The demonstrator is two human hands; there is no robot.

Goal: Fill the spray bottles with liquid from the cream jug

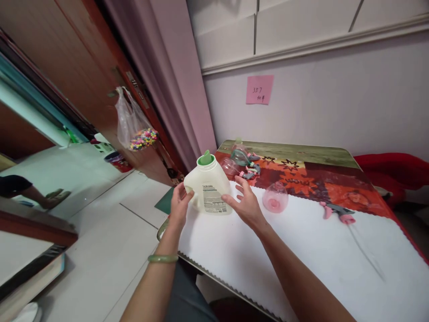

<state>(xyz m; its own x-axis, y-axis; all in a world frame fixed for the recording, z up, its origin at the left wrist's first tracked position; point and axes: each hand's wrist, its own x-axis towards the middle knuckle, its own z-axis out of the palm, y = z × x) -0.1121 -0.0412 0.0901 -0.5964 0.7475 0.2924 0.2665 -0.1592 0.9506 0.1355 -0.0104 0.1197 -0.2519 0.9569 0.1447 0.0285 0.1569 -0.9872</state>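
Note:
A translucent cream detergent bottle [208, 185] with a printed label stands at the left end of the table, its neck uncapped and a green pour spout [205, 157] showing in it. At its handle side, my left hand [180, 205] has the thumb in front and the fingers curled round the edge. My right hand [246, 203] is on the opposite side, fingers spread apart, thumb tip against the label's edge. To the right of that hand sits a pink clear bottle [275, 198] without a top. Farther right lies a grey and pink spray trigger [338, 211] with a long thin tube.
Several clear spray bottles [231, 166] with grey triggers lie at the back of the table. White sheeting [321, 264] covers the front. A pink note [259, 89] is on the wall. Beads fill a hanging bag [144, 138] on the door. A person's hand [56, 199] appears far left.

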